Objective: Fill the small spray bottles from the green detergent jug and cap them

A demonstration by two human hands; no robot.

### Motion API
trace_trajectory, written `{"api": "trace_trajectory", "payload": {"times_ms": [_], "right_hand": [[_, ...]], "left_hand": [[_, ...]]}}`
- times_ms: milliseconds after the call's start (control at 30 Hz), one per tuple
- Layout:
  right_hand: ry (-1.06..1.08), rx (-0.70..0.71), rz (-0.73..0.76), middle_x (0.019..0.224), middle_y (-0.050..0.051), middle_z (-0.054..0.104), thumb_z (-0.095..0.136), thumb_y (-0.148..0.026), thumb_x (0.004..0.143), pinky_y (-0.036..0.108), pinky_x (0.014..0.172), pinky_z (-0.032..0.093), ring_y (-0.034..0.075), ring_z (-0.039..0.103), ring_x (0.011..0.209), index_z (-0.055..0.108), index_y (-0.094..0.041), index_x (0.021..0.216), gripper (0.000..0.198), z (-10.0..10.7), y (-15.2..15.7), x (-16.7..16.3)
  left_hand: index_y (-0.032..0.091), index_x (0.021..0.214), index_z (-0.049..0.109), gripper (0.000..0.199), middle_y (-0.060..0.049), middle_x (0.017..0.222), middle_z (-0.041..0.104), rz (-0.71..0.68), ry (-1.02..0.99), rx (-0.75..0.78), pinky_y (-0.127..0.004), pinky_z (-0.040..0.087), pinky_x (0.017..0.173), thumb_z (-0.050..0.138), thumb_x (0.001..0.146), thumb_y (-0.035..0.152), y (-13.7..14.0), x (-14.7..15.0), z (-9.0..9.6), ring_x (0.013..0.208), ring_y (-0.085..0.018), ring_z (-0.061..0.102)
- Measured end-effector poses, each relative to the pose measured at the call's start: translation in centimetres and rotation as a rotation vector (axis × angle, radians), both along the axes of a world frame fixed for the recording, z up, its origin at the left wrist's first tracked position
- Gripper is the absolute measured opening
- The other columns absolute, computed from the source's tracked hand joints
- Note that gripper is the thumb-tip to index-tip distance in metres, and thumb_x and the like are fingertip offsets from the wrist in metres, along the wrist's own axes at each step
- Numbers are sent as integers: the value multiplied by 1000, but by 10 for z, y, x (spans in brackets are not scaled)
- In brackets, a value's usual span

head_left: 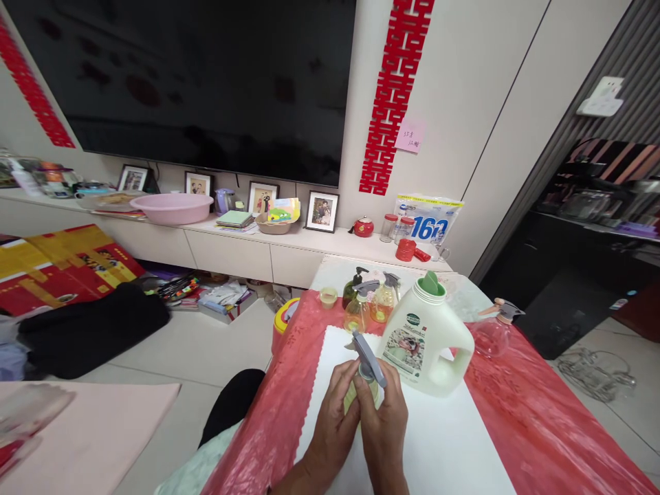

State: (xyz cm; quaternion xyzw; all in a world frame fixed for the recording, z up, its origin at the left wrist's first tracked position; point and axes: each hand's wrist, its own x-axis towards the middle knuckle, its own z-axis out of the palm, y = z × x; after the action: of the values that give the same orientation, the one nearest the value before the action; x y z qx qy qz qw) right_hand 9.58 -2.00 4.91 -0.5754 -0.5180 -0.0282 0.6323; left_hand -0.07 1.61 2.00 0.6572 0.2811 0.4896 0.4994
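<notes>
Both my hands are wrapped round a small spray bottle with a grey trigger head [369,359], over the white sheet. My left hand [334,405] closes on its left side, my right hand [386,407] on its right; most of the bottle's body is hidden by the fingers. Just behind and to the right stands a large pale-green detergent jug [425,337] with its mouth uncapped and something green in it. Two spray bottles with amber liquid, one nearer [357,313] and one farther [384,299], stand behind. Beside them are a dark green pump bottle [351,289] and a small cup [328,297].
A clear pinkish spray bottle [492,337] stands at the right on the red tablecloth [546,392]. White sheet [433,447] lies under my hands. Behind is a low cabinet with a pink basin [172,208] and framed photos. A yellow-and-red bin [283,320] is left of the table.
</notes>
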Motion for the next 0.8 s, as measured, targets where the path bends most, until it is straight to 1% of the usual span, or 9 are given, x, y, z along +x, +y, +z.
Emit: {"api": "trace_trajectory", "payload": {"times_ms": [133, 267, 333, 433, 533, 667, 733, 800], "right_hand": [[64, -70, 67, 127, 7, 58, 48, -42, 111, 25, 98, 46, 18, 57, 118, 64, -17, 130, 35, -4, -7, 0], [205, -59, 76, 125, 8, 59, 57, -45, 106, 24, 98, 48, 19, 58, 116, 65, -15, 125, 36, -17, -4, 2], [240, -41, 86, 121, 9, 59, 62, -45, 103, 25, 96, 49, 19, 58, 113, 66, -13, 120, 37, -21, 0, 3], [213, -47, 85, 117, 10, 59, 64, -48, 100, 26, 93, 50, 20, 59, 109, 67, -13, 117, 39, -21, 5, 3], [164, -88, 61, 116, 9, 57, 60, -49, 102, 26, 93, 49, 20, 57, 109, 68, -14, 119, 39, -18, 4, 2], [168, -100, 122, 127, 9, 55, 51, -47, 109, 27, 102, 46, 20, 54, 121, 65, -16, 129, 40, -15, -3, 2], [193, -90, 140, 130, 10, 54, 49, -47, 110, 26, 102, 46, 20, 54, 122, 64, -15, 130, 41, -15, -4, 2], [230, -73, 143, 128, 10, 56, 53, -48, 108, 26, 100, 47, 20, 55, 121, 65, -14, 127, 40, -18, -4, 4]], "left_hand": [[23, 141, 59, 46, -15, 144, 56, -9, 30, -5, -50, 41, 120, 55, 100, 45, -1, -1, 3, 136, -30, 53], [24, 143, 58, 47, -15, 143, 57, -31, 32, 1, -49, 43, 119, 54, 100, 43, -2, -2, 9, 135, -29, 54], [25, 143, 57, 48, -14, 143, 57, -28, 18, 2, -48, 44, 119, 55, 100, 44, -1, -2, 10, 134, -29, 55], [23, 143, 57, 50, -15, 143, 58, -18, -9, 11, -48, 43, 119, 55, 99, 47, -1, -2, 8, 135, -30, 54], [23, 142, 58, 50, -15, 143, 58, -19, -19, 13, -49, 43, 120, 57, 98, 47, -2, -3, 7, 135, -30, 54], [25, 143, 58, 47, -14, 144, 57, -39, 10, -6, -49, 43, 119, 56, 99, 43, -2, -2, 10, 135, -30, 54], [25, 143, 57, 46, -14, 144, 57, -42, 18, -7, -49, 42, 120, 56, 100, 42, -3, -1, 12, 135, -29, 54], [24, 142, 58, 46, -14, 143, 57, -40, 22, -6, -49, 42, 119, 55, 100, 43, -3, -1, 14, 135, -30, 54]]}}
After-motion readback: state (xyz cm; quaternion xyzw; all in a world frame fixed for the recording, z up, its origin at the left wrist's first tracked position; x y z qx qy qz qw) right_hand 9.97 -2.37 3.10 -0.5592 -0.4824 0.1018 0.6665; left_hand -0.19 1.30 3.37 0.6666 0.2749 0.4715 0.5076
